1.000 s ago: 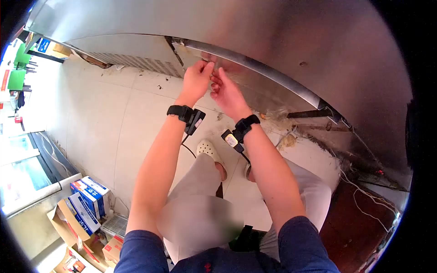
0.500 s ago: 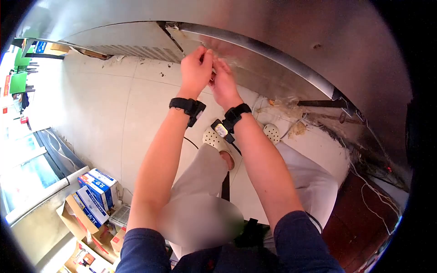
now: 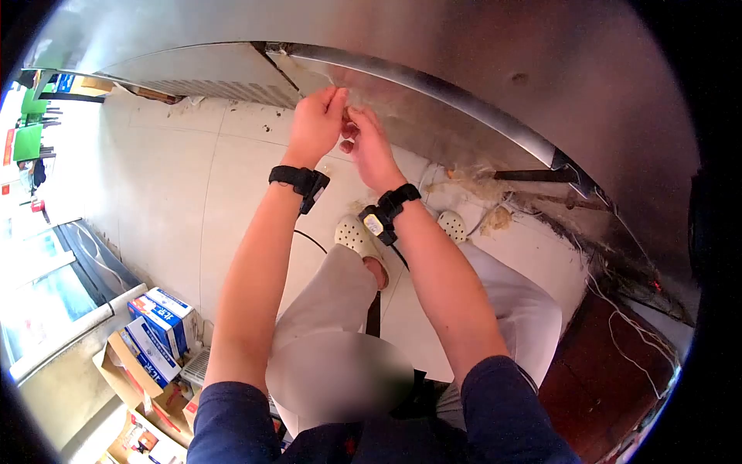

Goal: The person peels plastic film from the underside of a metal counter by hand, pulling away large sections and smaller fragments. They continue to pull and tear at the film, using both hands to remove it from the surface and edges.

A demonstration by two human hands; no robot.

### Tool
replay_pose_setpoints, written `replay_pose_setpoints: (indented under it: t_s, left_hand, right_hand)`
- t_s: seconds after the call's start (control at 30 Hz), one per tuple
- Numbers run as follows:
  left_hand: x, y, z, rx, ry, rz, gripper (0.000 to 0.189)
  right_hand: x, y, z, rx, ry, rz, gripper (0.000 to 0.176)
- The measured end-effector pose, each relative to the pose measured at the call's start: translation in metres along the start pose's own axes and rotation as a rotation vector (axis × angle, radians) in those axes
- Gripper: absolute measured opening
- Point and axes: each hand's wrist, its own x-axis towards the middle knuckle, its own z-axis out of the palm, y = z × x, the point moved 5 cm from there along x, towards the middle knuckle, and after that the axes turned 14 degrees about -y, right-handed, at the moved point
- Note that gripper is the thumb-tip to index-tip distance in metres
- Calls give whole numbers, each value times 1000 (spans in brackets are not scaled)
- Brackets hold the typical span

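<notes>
Both of my hands are raised together in front of the lower metal panel [image 3: 425,127]. My left hand [image 3: 314,125] is closed, thumb and fingers pinched near the panel's left seam. Close beside it, my right hand [image 3: 371,151] has its fingers curled in, with the fingertips turned toward the left hand. Anything between the fingers is too small or hidden to make out. A black strap with a small device [image 3: 311,189] is on my left wrist, and another strapped device [image 3: 379,222] is on my right wrist.
A metal trim strip [image 3: 433,89] runs along the panel. Loose cables [image 3: 638,332] and debris [image 3: 495,220] lie at right. My feet in pale clogs [image 3: 355,236] rest on the tiled floor [image 3: 166,193]. Blue-white boxes [image 3: 162,317] and an open carton [image 3: 120,359] stand lower left.
Both hands have shifted slightly left and a little down in the picture, and the whole view has moved slightly. The right hand's fingers show more curled, and the hands stay close together.
</notes>
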Motion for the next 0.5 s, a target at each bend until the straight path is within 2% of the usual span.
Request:
replay_pose_setpoints:
  t_s: [0.1,0.13,0.17,0.27,0.4,0.5]
  left_hand:
    - [-8,3,3,68,42,57,30]
    - [-7,-2,7,-87,-6,-3,29]
    - [-6,-6,11,-243,-53,-63,28]
    - [-4,-20,14,-208,-40,-24,28]
    - [-14,-4,12,-207,-3,-5,28]
    - [-13,-13,15,-193,15,9,29]
  right_hand:
    - [10,11,-5,173,-49,102,32]
    - [14,13,-4,177,-49,108,32]
    - [19,10,-3,102,-65,64,33]
    - [24,8,-2,11,-55,5,35]
    - [26,5,-10,-95,-15,-80,35]
    - [23,13,-11,-83,40,-92,34]
